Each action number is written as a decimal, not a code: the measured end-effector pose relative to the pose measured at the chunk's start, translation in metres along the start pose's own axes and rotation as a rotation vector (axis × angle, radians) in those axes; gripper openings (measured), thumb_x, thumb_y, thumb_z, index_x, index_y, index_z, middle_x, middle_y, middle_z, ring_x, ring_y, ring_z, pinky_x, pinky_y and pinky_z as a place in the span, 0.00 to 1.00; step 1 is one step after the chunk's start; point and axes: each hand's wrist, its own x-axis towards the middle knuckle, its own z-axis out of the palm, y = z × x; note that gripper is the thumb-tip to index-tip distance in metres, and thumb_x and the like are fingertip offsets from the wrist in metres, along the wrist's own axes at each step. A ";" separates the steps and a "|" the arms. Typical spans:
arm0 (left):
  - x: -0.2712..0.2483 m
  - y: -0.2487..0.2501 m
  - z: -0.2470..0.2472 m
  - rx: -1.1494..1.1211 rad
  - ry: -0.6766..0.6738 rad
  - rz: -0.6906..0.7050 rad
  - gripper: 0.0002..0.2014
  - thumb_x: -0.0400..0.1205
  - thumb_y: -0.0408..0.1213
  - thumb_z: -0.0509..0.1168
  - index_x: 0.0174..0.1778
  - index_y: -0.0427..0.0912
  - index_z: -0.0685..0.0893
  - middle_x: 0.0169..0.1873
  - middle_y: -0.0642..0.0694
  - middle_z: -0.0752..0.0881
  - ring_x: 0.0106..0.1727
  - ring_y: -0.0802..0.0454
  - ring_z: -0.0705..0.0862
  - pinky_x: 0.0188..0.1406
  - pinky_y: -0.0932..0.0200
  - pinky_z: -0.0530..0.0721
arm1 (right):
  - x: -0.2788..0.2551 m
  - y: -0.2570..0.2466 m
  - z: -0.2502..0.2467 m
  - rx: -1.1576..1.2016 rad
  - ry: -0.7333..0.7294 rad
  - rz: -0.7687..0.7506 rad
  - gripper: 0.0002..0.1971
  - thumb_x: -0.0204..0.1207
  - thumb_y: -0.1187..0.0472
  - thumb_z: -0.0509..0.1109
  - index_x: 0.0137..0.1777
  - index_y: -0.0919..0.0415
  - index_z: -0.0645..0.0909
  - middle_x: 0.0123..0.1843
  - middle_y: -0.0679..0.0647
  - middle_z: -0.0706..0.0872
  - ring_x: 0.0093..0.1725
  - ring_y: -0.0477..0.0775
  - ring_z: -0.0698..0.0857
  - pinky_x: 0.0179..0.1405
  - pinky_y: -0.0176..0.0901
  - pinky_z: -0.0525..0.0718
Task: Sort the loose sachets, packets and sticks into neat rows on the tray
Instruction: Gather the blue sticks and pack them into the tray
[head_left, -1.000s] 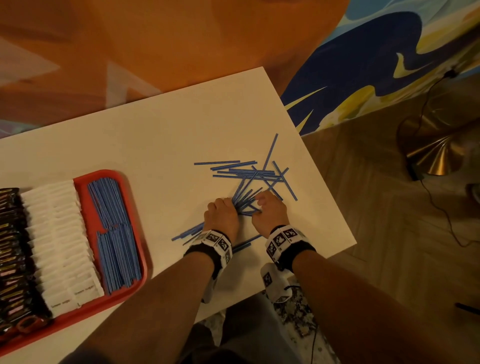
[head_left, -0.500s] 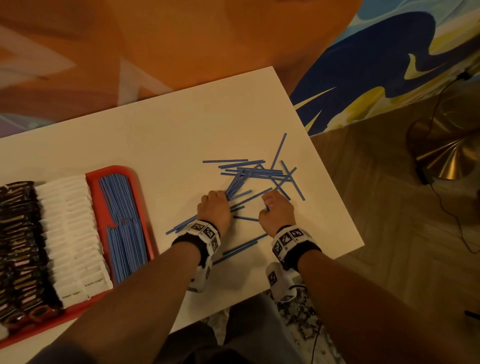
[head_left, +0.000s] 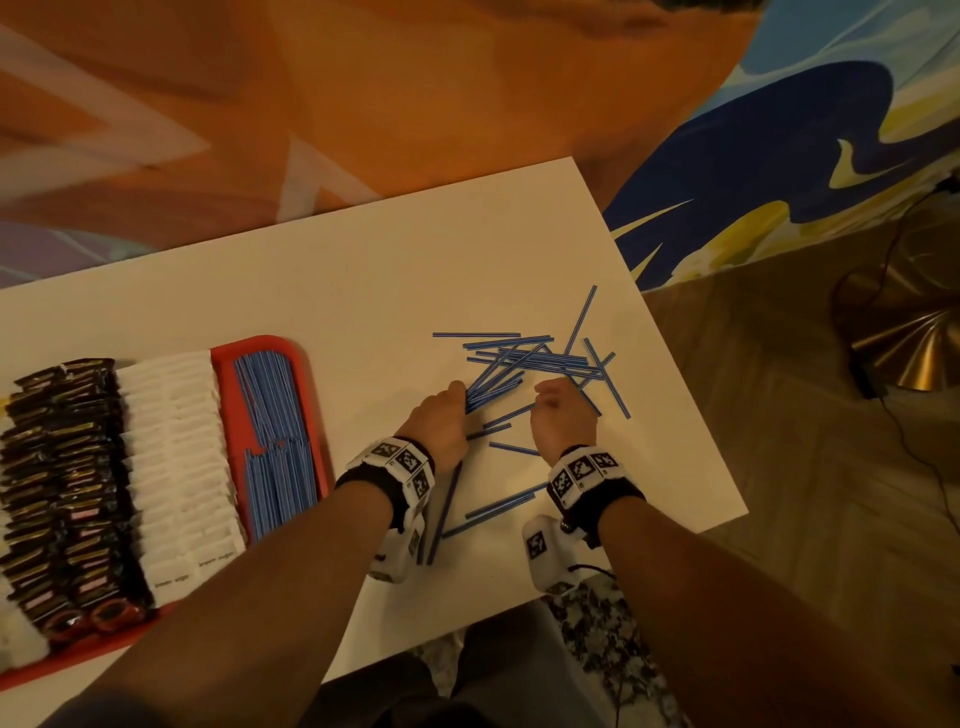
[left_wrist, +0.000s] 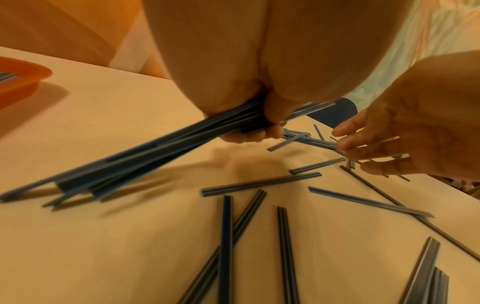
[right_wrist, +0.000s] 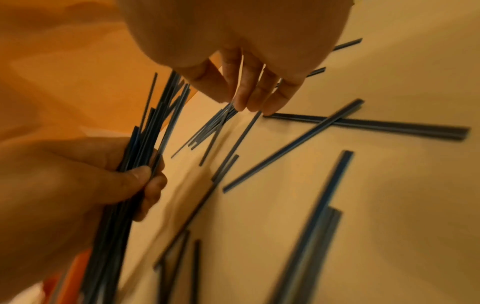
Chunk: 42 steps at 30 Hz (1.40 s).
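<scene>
My left hand (head_left: 457, 400) grips a bundle of thin blue sticks (left_wrist: 155, 148) just above the white table (head_left: 363, 270); the same bundle (right_wrist: 145, 133) shows in the right wrist view. My right hand (head_left: 545, 400) is beside it, its straight fingers (right_wrist: 249, 92) touching loose sticks on the table. A crossed pile of loose blue sticks (head_left: 540, 358) lies just beyond both hands, and a few more (head_left: 498, 506) lie between my wrists. The red tray (head_left: 270, 345) at the left holds rows of blue sticks (head_left: 275, 441), white sachets (head_left: 176, 467) and dark packets (head_left: 62, 493).
The table's right edge (head_left: 691, 395) runs close to the loose pile, with wooden floor beyond. A brass lamp base (head_left: 919, 338) with a cable stands on the floor at the right. An orange and blue patterned surface (head_left: 467, 93) lies behind the table.
My left hand has drawn its bundle of sticks together and turned it more along my forearm. My right hand has shifted slightly towards the loose pile.
</scene>
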 end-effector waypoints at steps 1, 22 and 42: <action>-0.001 0.000 -0.002 -0.021 -0.002 0.011 0.13 0.80 0.22 0.59 0.52 0.40 0.64 0.42 0.43 0.76 0.41 0.45 0.75 0.38 0.53 0.72 | 0.000 -0.006 0.001 0.120 0.019 0.036 0.11 0.82 0.65 0.61 0.61 0.58 0.80 0.58 0.54 0.83 0.54 0.54 0.81 0.51 0.43 0.77; -0.046 0.030 -0.113 -0.850 0.308 0.159 0.05 0.77 0.39 0.59 0.36 0.45 0.74 0.19 0.56 0.71 0.21 0.55 0.66 0.26 0.55 0.63 | -0.031 -0.212 -0.011 0.410 -0.269 -0.356 0.08 0.86 0.68 0.57 0.48 0.57 0.75 0.32 0.59 0.85 0.29 0.61 0.85 0.41 0.62 0.87; -0.247 0.078 -0.397 -1.255 0.612 0.627 0.24 0.88 0.61 0.50 0.33 0.49 0.68 0.23 0.51 0.61 0.21 0.55 0.56 0.21 0.65 0.55 | -0.250 -0.539 -0.063 0.349 -0.479 -1.144 0.06 0.85 0.57 0.62 0.49 0.48 0.80 0.47 0.53 0.85 0.40 0.58 0.87 0.39 0.50 0.84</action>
